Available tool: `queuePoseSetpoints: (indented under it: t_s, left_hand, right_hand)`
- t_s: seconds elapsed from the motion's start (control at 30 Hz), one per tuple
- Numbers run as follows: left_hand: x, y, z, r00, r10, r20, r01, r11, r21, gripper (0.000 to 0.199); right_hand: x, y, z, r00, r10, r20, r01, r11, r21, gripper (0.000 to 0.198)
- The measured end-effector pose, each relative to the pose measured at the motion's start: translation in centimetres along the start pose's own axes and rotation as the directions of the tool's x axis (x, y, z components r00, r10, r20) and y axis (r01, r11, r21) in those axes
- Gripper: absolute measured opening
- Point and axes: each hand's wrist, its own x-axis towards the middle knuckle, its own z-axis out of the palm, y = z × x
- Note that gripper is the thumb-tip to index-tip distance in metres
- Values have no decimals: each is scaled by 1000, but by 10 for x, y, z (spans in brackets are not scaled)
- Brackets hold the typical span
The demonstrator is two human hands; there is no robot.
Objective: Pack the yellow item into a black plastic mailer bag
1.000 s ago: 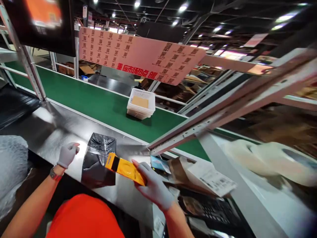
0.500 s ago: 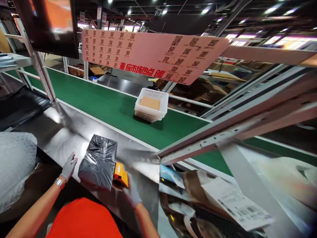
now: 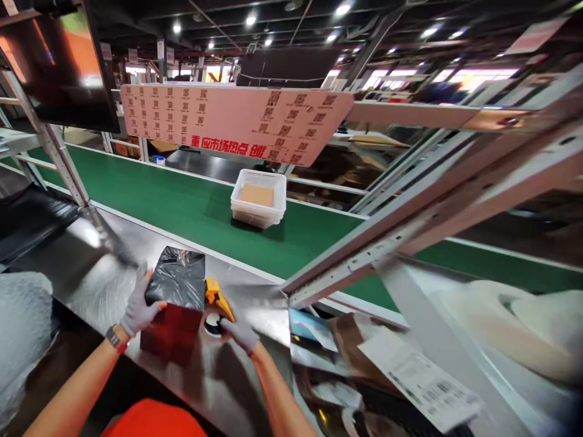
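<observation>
We are pressing our left hand flat against the black bagged parcel near the surface's front edge. Our right hand, now lowered, is gripping the yellow tape dispenser touching the parcel's right side, suggesting sealing.

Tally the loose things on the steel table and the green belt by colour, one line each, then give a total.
Black: 1, the black plastic bag under the left hand
Dark red: 1, the red box sticking out of that bag
Yellow: 1, the yellow tape dispenser at the right hand
White: 1, the white basket on the green belt
Total: 4
</observation>
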Motion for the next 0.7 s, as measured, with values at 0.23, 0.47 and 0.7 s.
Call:
queuePoseSetpoints:
  t_s: [0.23, 0.47, 0.7]
  left_hand:
    - [133, 44, 14, 988, -32, 150, 35, 999, -19, 47]
    - [189, 68, 33, 970, -201, 136, 173, 966, 193, 36]
    - [182, 68, 14, 945, -326, -28, 302, 834, 462, 50]
  right_hand:
    - [60, 7, -17, 982, 158, -104, -102, 904, 416, 67]
    - [-33, 124, 3, 932, 199, -304, -85, 933, 350, 63]
    - [-165, 195, 147, 905, 318, -283, -197, 903, 382, 66]
